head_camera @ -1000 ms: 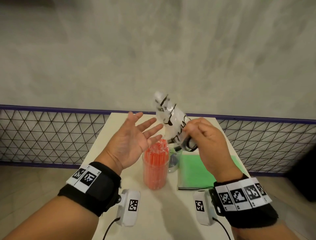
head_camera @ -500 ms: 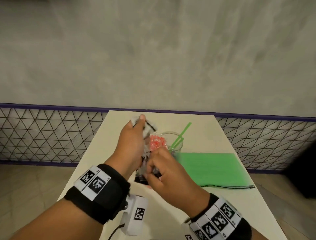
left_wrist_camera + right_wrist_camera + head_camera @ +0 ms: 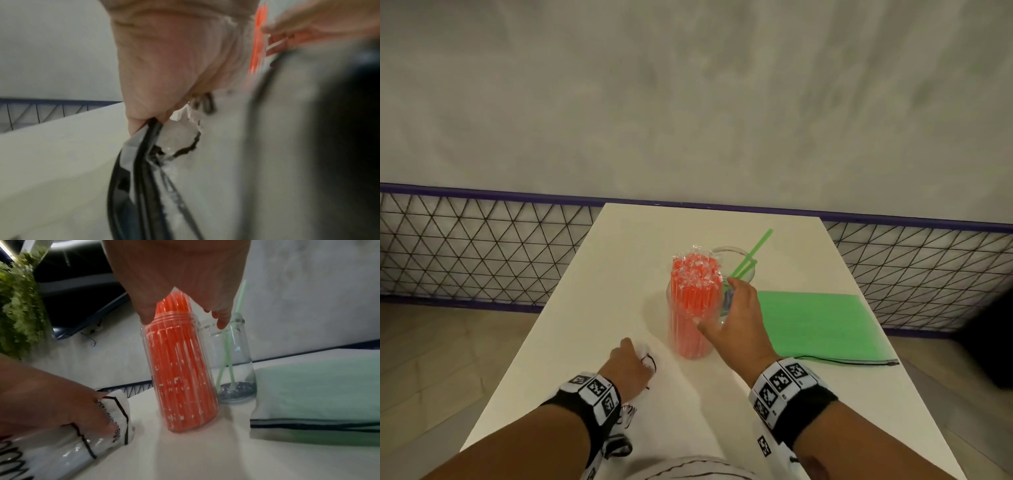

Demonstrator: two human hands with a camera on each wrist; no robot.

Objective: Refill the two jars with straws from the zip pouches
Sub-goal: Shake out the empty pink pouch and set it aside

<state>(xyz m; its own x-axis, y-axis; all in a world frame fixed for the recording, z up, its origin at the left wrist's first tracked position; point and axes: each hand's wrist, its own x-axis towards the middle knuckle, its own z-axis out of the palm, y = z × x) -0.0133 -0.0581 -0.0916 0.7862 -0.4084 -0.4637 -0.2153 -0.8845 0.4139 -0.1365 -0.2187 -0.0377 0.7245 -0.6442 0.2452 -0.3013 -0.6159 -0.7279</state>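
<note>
A clear jar point(image 3: 688, 315) point(image 3: 180, 369) packed with orange straws stands mid-table. Behind it on the right a second glass jar point(image 3: 739, 263) point(image 3: 236, 369) holds a few green straws point(image 3: 753, 253). My right hand point(image 3: 736, 318) point(image 3: 180, 272) is spread at the orange jar's neck, thumb at the rim on one side and fingers between the two jars. My left hand point(image 3: 630, 366) point(image 3: 164, 65) grips the empty clear zip pouch point(image 3: 649, 361) point(image 3: 176, 139) point(image 3: 102, 431) low over the table's front left. A flat pouch of green straws point(image 3: 815, 325) point(image 3: 318, 394) lies at the right.
The white table point(image 3: 619, 274) is narrow, with drop-offs left and right. A wire mesh fence point(image 3: 482, 250) with a purple rail runs behind it against a grey wall. A leafy plant point(image 3: 18, 296) shows off to the left in the right wrist view.
The clear pouch has left the top of the orange jar. My left hand carried it down to the front left, while my right hand let go of it and came to the jar's neck.
</note>
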